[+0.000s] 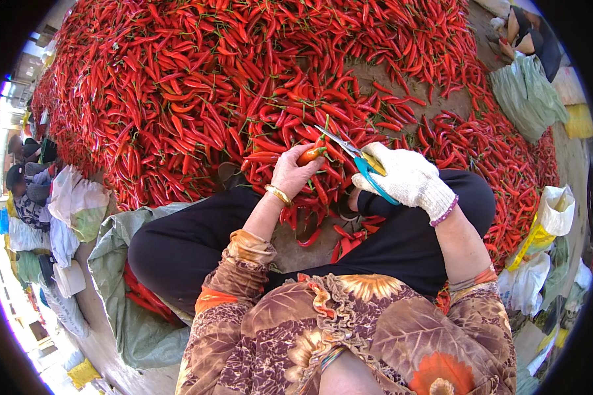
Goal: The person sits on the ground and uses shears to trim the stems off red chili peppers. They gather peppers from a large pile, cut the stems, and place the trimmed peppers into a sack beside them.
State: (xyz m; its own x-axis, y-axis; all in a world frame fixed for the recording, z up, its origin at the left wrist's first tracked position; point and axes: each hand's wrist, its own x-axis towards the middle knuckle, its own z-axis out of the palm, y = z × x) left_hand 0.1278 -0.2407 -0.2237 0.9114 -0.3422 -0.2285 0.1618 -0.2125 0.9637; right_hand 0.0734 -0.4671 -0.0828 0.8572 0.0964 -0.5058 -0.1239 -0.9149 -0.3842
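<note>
My bare left hand [292,174], with a gold bangle at the wrist, is closed around a few chili peppers [311,155]. One of them is orange-red, and its green stem points up and away from me. In my right hand [405,178], which wears a white knit glove, is a pair of scissors [369,172] with teal and yellow handles. The scissor blades reach left, close beside the green stems above my left hand. From this view I cannot tell whether the blades touch a stem. Below my hands, loose red chilies lie between my legs.
A huge heap of red chilies [178,85] spreads ahead and to both sides. A green woven sack [155,342] holding chilies lies at my left knee. White sacks [79,201] stand farther left, more bags [530,89] at right. Other people sit at far left and upper right.
</note>
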